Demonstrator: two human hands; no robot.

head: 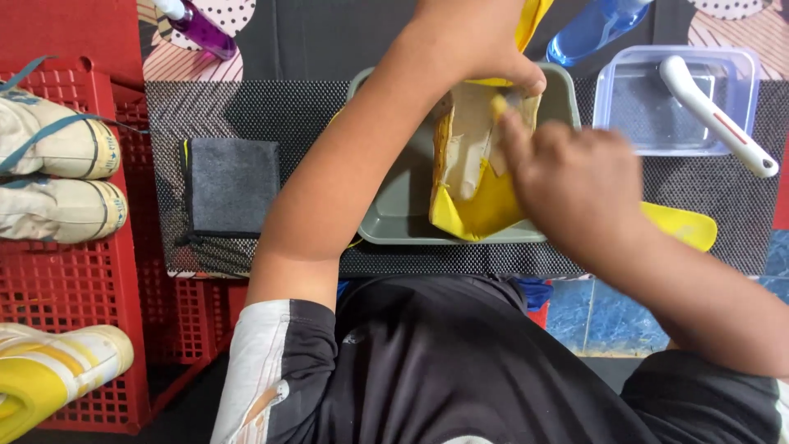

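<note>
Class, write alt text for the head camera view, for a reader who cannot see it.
A person's left hand holds a yellow shoe over a grey tray while the right hand works at its sole. A dark folded cloth lies to the left, white shoes rest on a red crate, and a clear tub holds a white-handled tool.

You've got bright, even light here, colours pop and shadows stay soft. Your right hand (575,177) smears with motion blur, fingers mushy. There's a bit of glare on the clear plastic tub (744,70). Everything else looks decently sharp.
</note>
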